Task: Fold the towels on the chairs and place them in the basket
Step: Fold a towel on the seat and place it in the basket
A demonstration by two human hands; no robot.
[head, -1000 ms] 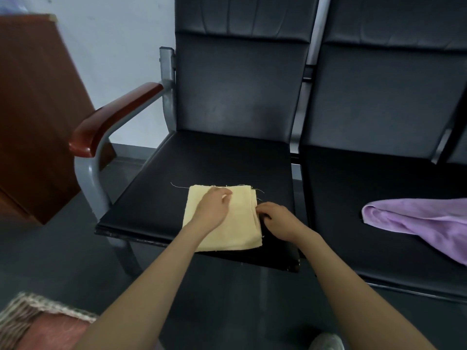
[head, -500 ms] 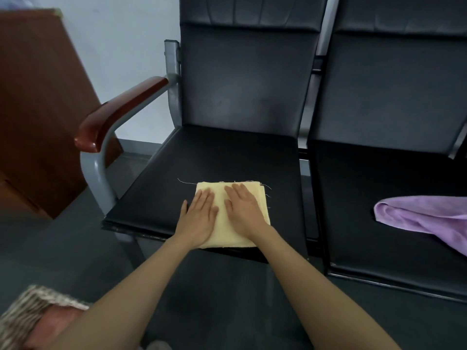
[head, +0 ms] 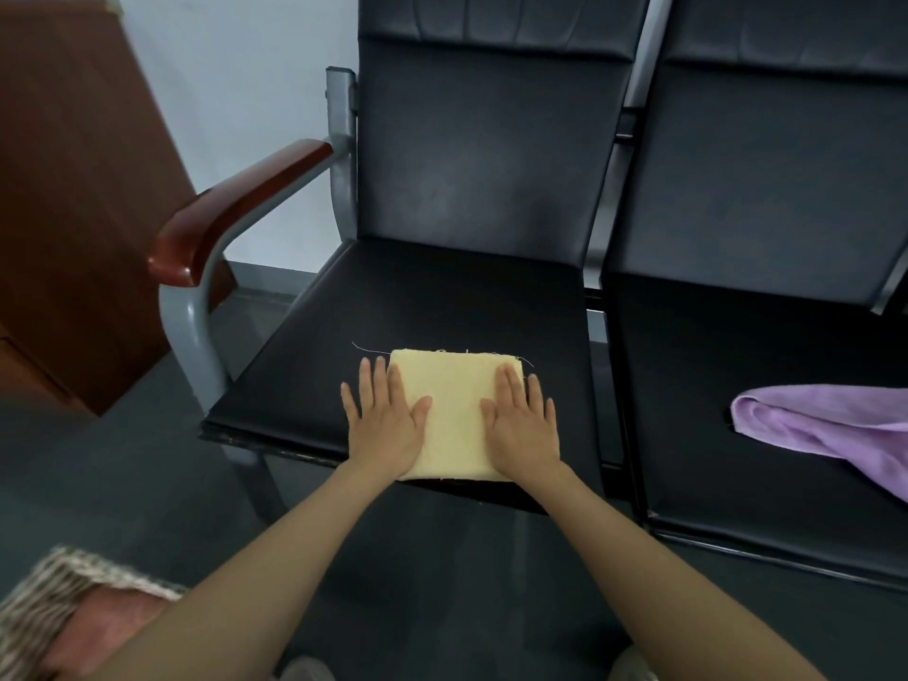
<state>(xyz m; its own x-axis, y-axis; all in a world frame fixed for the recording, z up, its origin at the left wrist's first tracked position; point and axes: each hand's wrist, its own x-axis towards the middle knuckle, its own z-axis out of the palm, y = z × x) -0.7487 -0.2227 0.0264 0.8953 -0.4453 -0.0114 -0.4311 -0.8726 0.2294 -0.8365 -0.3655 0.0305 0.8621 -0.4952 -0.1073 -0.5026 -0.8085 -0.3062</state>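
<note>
A folded yellow towel (head: 456,410) lies flat near the front edge of the left black chair seat (head: 417,307). My left hand (head: 385,425) presses flat on the towel's left edge, fingers straight and partly on the seat. My right hand (head: 523,425) presses flat on its right edge, fingers straight. A purple towel (head: 825,425) lies crumpled and unfolded on the right chair seat (head: 737,366). The woven basket (head: 44,597) sits on the floor at the bottom left, with a pink towel (head: 108,626) inside it.
A wooden armrest (head: 236,208) on a grey metal frame stands left of the seat. A brown wooden cabinet (head: 73,189) fills the far left. The dark floor (head: 147,484) lies between chair and basket. My shoes show at the bottom edge.
My hands went from handling the towel's right edge to lying flat side by side on its middle, then slid apart to its left and right edges. The towel stays folded on the seat.
</note>
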